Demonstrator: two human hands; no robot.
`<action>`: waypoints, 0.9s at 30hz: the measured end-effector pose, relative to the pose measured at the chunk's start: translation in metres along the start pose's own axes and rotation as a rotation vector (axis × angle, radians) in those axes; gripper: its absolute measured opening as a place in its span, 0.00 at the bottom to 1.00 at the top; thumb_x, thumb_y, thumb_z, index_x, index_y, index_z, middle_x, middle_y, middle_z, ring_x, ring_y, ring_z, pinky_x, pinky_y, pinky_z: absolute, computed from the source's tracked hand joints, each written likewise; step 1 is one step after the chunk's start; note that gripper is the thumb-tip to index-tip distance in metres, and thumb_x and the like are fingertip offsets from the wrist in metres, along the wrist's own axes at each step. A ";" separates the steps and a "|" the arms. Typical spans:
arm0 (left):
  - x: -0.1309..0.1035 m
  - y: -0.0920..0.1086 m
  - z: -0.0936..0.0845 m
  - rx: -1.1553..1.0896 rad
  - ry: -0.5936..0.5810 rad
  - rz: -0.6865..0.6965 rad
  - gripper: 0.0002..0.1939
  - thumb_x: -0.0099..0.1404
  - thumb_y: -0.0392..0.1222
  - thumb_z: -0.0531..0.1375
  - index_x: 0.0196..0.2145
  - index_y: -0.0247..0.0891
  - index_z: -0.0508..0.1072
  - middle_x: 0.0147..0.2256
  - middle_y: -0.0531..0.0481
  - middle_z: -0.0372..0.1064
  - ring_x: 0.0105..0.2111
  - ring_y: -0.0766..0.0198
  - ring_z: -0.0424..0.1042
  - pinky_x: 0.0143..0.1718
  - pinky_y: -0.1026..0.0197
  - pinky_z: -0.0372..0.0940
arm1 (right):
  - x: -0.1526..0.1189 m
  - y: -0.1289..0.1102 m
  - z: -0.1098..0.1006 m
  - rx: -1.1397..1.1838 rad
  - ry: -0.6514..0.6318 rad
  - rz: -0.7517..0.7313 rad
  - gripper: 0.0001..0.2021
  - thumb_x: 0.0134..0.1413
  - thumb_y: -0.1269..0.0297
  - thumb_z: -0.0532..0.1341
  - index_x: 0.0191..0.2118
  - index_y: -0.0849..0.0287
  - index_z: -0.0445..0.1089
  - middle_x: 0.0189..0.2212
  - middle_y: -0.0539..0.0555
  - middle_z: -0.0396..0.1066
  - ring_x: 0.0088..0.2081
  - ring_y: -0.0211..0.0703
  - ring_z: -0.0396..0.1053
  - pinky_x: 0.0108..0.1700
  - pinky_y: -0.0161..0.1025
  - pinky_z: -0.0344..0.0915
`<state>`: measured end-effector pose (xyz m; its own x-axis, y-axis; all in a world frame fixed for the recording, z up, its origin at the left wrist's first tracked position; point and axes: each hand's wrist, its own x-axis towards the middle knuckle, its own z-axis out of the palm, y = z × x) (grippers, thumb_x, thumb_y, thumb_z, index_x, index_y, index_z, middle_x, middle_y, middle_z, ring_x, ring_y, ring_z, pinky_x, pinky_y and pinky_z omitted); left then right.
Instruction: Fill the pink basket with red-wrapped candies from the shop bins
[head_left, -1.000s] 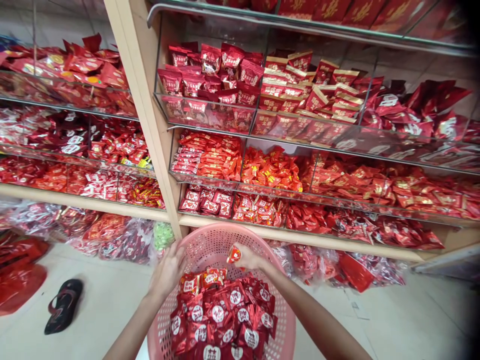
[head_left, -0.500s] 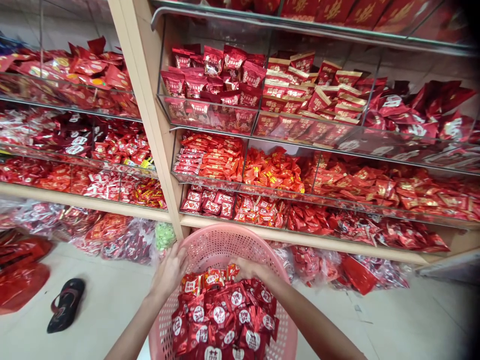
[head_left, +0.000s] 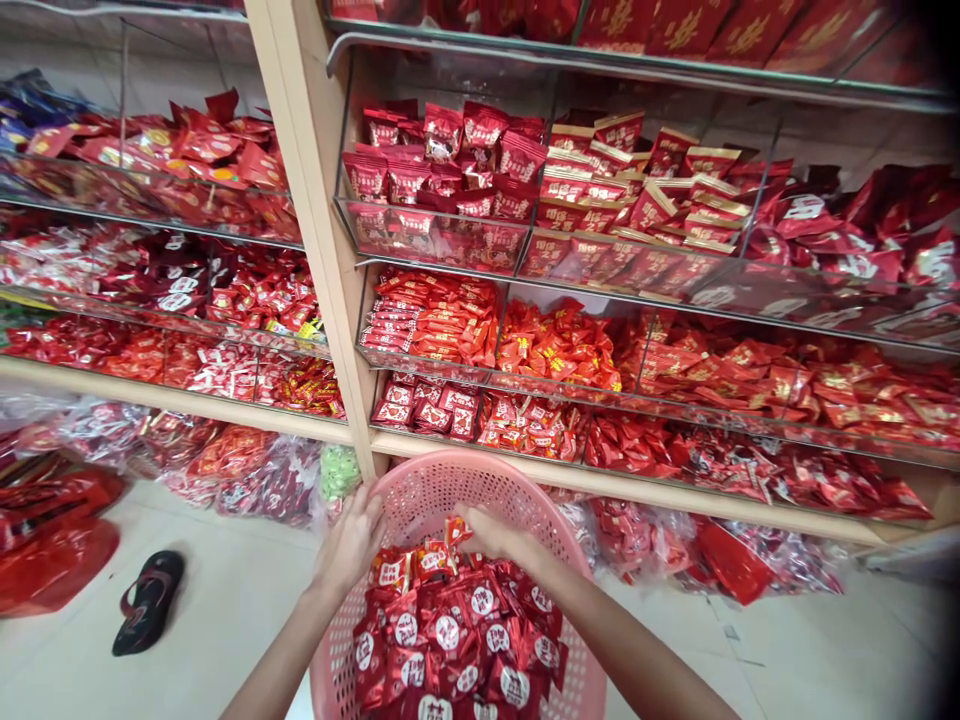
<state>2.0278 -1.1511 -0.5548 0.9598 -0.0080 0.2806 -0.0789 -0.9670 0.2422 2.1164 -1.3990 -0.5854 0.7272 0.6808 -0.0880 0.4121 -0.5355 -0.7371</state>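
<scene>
A pink perforated plastic basket (head_left: 574,560) stands upright below the shelves. Many dark red candy packets (head_left: 448,632) with white round labels lie inside it, and a few orange-red packets (head_left: 391,570) are at their far edge. On the basket's left rim is my left hand (head_left: 351,540), its fingers closed over the edge. My right hand (head_left: 491,530) reaches into the basket from the right and pinches a small orange-red candy packet (head_left: 455,532) just above the pile. Part of that packet is hidden by the fingers.
Shelves with clear-fronted bins (head_left: 442,240) of red packets rise ahead, split by a wooden upright (head_left: 322,230). Plastic bags of candy (head_left: 262,480) lie under the lowest shelf. A black sandal (head_left: 150,600) and red bags (head_left: 56,560) are on the floor at left.
The whole view has shifted slightly, so things sit further right. In my right hand the orange-red packet now stands more upright and higher. My left hand stays on the rim.
</scene>
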 end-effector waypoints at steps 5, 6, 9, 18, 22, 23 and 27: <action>0.000 0.000 -0.001 -0.007 -0.028 -0.005 0.17 0.62 0.40 0.46 0.46 0.35 0.65 0.55 0.42 0.54 0.53 0.55 0.57 0.52 0.52 0.57 | 0.008 -0.038 0.025 -0.372 -0.195 -0.106 0.22 0.35 0.62 0.67 0.41 0.61 0.64 0.42 0.58 0.66 0.44 0.51 0.64 0.45 0.44 0.61; 0.000 0.000 -0.002 -0.010 -0.025 -0.007 0.17 0.62 0.40 0.46 0.46 0.36 0.65 0.55 0.42 0.53 0.53 0.55 0.57 0.52 0.52 0.58 | 0.009 -0.042 0.028 -0.400 -0.201 -0.119 0.23 0.37 0.61 0.66 0.42 0.62 0.64 0.43 0.59 0.65 0.45 0.51 0.64 0.45 0.44 0.61; -0.001 0.001 -0.002 -0.013 -0.007 -0.005 0.16 0.62 0.40 0.47 0.46 0.37 0.65 0.56 0.44 0.53 0.53 0.56 0.58 0.52 0.52 0.57 | 0.009 -0.050 0.034 -0.446 -0.220 -0.110 0.25 0.37 0.59 0.66 0.44 0.63 0.64 0.46 0.61 0.63 0.47 0.54 0.62 0.47 0.46 0.60; -0.001 -0.001 0.001 0.017 -0.004 -0.019 0.18 0.63 0.42 0.45 0.47 0.36 0.65 0.55 0.43 0.55 0.53 0.56 0.57 0.52 0.53 0.57 | 0.000 -0.060 0.035 -0.495 -0.277 -0.058 0.24 0.47 0.46 0.56 0.41 0.61 0.70 0.42 0.60 0.64 0.46 0.55 0.61 0.45 0.49 0.61; -0.002 -0.006 0.006 0.021 0.006 -0.004 0.18 0.63 0.42 0.46 0.48 0.38 0.64 0.55 0.44 0.54 0.53 0.56 0.58 0.52 0.54 0.58 | -0.001 -0.068 0.014 -0.476 -0.186 -0.083 0.24 0.49 0.46 0.53 0.42 0.60 0.69 0.42 0.61 0.64 0.45 0.54 0.61 0.45 0.48 0.61; -0.002 -0.008 0.007 0.026 0.008 -0.001 0.18 0.63 0.42 0.45 0.49 0.38 0.64 0.55 0.44 0.54 0.53 0.57 0.58 0.52 0.54 0.58 | -0.001 -0.069 0.004 -0.469 -0.127 -0.100 0.23 0.51 0.46 0.52 0.43 0.60 0.68 0.42 0.60 0.64 0.45 0.52 0.62 0.45 0.47 0.60; -0.001 -0.013 0.013 0.030 0.037 0.011 0.18 0.63 0.43 0.45 0.48 0.38 0.64 0.56 0.43 0.54 0.53 0.57 0.59 0.52 0.53 0.58 | 0.004 -0.065 -0.052 -0.485 0.177 -0.090 0.18 0.56 0.53 0.50 0.44 0.60 0.65 0.42 0.58 0.65 0.43 0.46 0.63 0.45 0.41 0.59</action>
<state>2.0311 -1.1416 -0.5701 0.9482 -0.0098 0.3175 -0.0807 -0.9742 0.2109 2.1214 -1.3873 -0.5032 0.7417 0.6622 0.1068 0.6534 -0.6774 -0.3378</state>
